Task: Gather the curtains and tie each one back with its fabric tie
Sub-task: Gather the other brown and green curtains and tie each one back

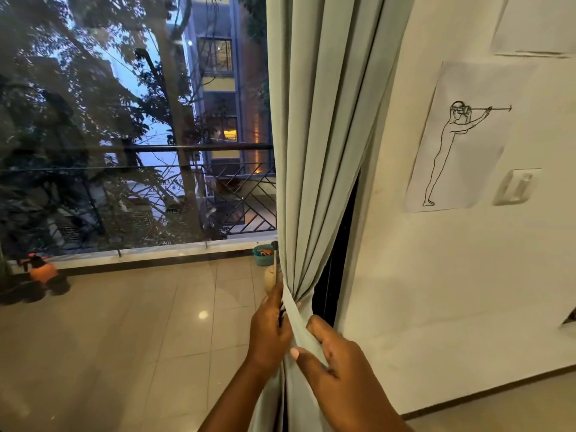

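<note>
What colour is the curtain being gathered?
Pale sage green, plain with no pattern; the curtain shows clearly in the head view.

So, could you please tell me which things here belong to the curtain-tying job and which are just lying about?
Job: curtain, fabric tie, left hand, right hand.
Lying about: orange toy, teal basket, wall drawing.

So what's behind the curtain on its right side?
Behind the curtain a dark gap shows beside the wall. What lies within it is hidden by the fabric and shadow.
</note>
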